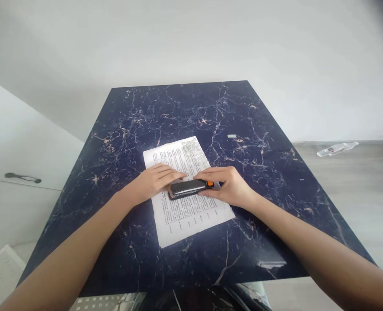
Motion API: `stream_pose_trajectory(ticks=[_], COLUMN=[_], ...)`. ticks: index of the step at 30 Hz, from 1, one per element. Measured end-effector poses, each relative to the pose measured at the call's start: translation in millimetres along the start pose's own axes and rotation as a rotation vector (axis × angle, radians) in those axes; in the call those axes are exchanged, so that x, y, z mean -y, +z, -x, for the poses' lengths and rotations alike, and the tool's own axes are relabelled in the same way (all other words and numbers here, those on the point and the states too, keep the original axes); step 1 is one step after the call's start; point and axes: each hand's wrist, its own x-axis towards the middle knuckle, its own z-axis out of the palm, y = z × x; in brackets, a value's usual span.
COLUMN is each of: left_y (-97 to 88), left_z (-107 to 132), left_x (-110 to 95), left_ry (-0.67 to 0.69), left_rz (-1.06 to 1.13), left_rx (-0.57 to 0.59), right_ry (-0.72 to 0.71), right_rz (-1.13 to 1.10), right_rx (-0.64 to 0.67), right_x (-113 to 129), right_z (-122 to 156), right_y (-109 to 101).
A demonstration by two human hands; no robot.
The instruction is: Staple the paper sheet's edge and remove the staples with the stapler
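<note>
A black stapler with an orange part (191, 187) lies across a printed sheet of paper (191, 224). My right hand (228, 183) grips the stapler's right end, fingers on the far side and thumb on the near side. Against its left end is my left hand (154, 181), with bent fingers reaching along the far side and touching it. The left thumb is mostly hidden. Beneath both hands, the paper lies turned at an angle on the dark blue marble-patterned table (178, 112).
A small pale grey bar (231, 136), perhaps a strip of staples, lies beyond my right hand. White drawers with a dark handle (23, 177) stand at the left. A clear plastic package (337, 149) is on the floor to the right.
</note>
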Motion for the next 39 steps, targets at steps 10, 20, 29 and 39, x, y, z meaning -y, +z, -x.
stream_pose_trajectory(ticks=[10,20,29,39], left_y=[-2.5,-9.4,-16.5,-13.7], left_z=[12,12,9,10], left_x=[34,33,27,27], left_ry=[-0.724,-0.661,-0.654,-0.629], left_rz=[-0.263,0.015,0.35,0.464], left_rx=[-0.423,-0.406,-0.371,-0.442], right_ry=[0.077,0.345,0.314,0.314], right_rz=[0.076,0.369,0.336,0.328], right_rx=[-0.105,-0.488,-0.283,-0.248], right_x=[13,-32,-48,-46], right_z=[6,12,11,11], right_y=[11,-84,-81,-72])
